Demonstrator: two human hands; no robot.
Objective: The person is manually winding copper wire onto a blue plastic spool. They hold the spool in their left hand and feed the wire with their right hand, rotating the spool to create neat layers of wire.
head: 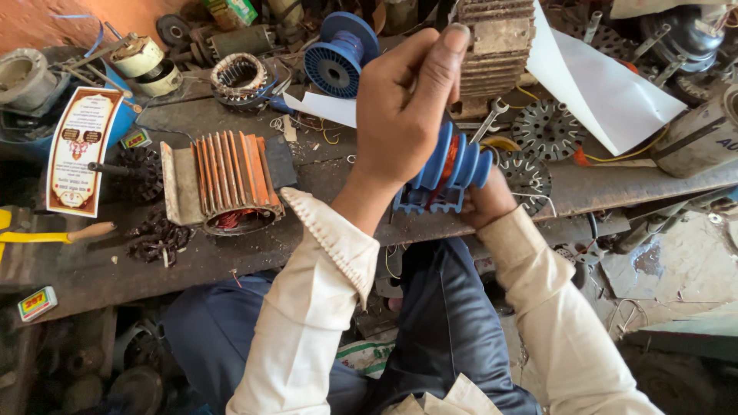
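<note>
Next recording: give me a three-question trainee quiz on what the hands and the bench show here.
1. True or false: the left hand is raised above the blue stepped coil former.
2. Which hand holds the former from below? A) left B) right hand C) neither
3. Fill in: the finned orange motor stator lies on the workbench, on the person's ____ side.

Key: 1 true. 2 B. 3 left. Copper-coloured winding shows between the former's blue steps. A blue wire spool sits further back.

Head camera looks steeply down, close over a cluttered workbench point(115, 277), perhaps slightly tilted
</note>
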